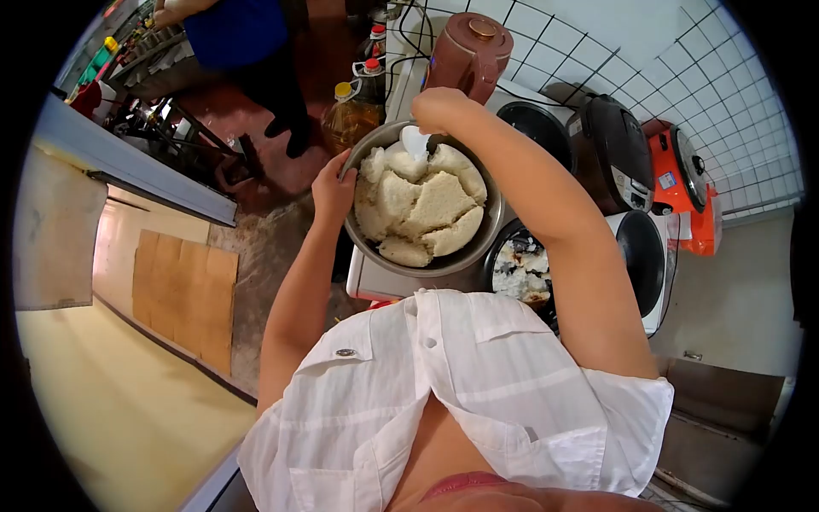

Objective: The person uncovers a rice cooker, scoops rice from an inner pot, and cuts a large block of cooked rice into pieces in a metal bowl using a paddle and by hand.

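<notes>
A round metal bowl (439, 270) holds large broken chunks of what looks like cooked white rice (439, 205). My left hand (333, 192) is closed on the bowl's left rim, thumb over the edge. At the far side of the bowl, my right hand (439, 109) is wrapped round a white rice paddle (415, 142), whose blade rests at the rice near the far rim. Most of the paddle's handle is hidden in my fingers. Right of the bowl, a dark pot (522, 271) has loose white rice with browned bits in it, partly covered by my right forearm.
A reddish-brown kettle (472, 53) stands beyond my right hand. On the right are a dark rice cooker (610, 154), an orange cooker (678, 166) and a black pan (638, 260). Oil bottles (344, 118) stand behind the bowl. Another person in blue (237, 34) stands far left.
</notes>
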Demonstrator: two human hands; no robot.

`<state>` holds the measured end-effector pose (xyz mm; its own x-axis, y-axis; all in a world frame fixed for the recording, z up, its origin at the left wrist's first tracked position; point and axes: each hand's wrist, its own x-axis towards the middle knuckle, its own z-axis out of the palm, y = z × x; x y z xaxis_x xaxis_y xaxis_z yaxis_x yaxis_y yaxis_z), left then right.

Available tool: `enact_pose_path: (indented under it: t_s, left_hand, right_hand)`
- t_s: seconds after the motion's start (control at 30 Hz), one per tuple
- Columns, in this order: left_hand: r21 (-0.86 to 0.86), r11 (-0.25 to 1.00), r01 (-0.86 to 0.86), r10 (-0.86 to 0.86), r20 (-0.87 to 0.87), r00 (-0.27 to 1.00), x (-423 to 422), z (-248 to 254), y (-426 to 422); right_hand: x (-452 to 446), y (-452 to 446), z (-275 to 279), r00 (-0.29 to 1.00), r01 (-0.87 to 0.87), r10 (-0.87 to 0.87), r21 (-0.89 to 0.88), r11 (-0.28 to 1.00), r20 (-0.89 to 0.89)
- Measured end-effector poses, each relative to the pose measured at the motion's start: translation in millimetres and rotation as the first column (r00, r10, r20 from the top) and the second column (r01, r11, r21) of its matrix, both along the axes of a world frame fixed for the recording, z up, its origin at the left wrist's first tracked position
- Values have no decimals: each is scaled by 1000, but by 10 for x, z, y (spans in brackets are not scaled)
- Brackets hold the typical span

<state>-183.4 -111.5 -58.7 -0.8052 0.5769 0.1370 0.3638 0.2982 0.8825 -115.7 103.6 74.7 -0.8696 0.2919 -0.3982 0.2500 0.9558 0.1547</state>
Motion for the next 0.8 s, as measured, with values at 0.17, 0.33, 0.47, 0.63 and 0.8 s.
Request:
enact_pose_path:
  t_s: [0.17, 0.33, 0.47, 0.63, 0.8]
  left_hand:
    - [15, 1000, -3, 3, 6, 1000, 47, 52, 5]
    - [-10, 1000, -7, 7, 81, 997, 46, 67, 8]
    - [-37, 999, 3, 0, 82, 997, 43, 101, 23]
    - [-10, 1000, 12, -11, 43, 999, 32, 44, -4]
    - [-16, 1000, 0, -1, -57, 998, -19, 18, 3]
  right_hand:
    - [-195, 282, -165, 988, 23, 6, -184, 983, 153]
    - [-403, -14, -146, 949, -124, 104, 47, 991, 296]
    - [-255, -146, -292, 991, -62, 63, -14, 998, 114]
    - [-35, -412, -495, 998, -41, 43, 34, 999, -51]
    - [328, -166, -179, 979, 30, -28, 4, 1000, -200]
